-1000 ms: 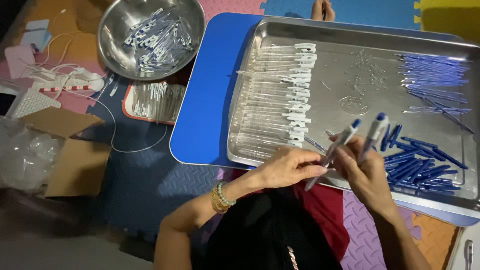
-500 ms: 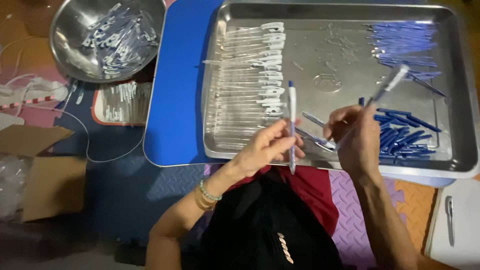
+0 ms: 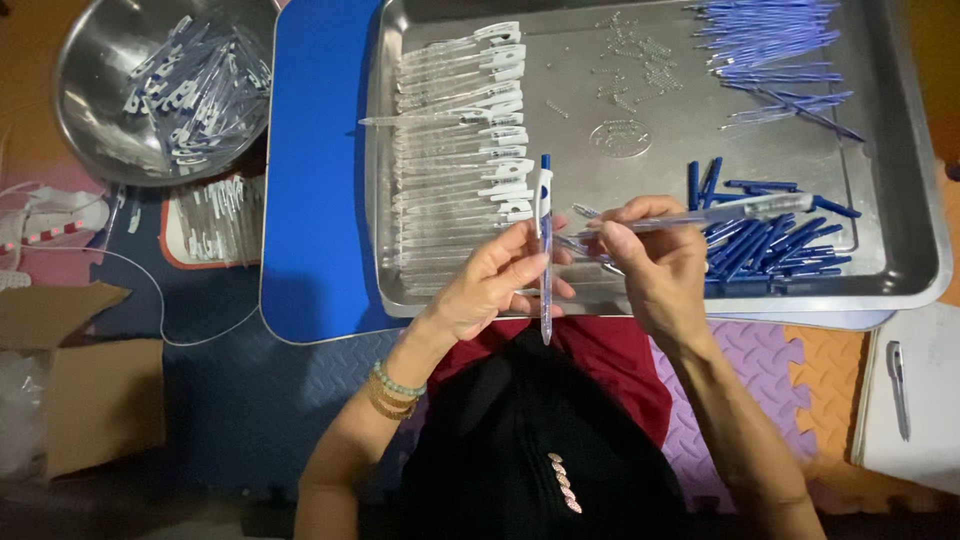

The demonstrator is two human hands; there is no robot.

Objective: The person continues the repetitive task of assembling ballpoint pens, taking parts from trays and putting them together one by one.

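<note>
Pinching an upright pen [image 3: 545,250], the left hand [image 3: 490,285] faces the right hand [image 3: 650,260] gripping another pen [image 3: 720,212] sideways.

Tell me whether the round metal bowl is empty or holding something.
Holding something: the metal bowl contains a loose heap of clear pens with white clips.

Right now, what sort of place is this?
Probably a home floor workspace for putting pens together by hand: foam puzzle mats underfoot, a steel tray of sorted pen parts, a metal bowl of pens. The left hand holds a pen.
</note>
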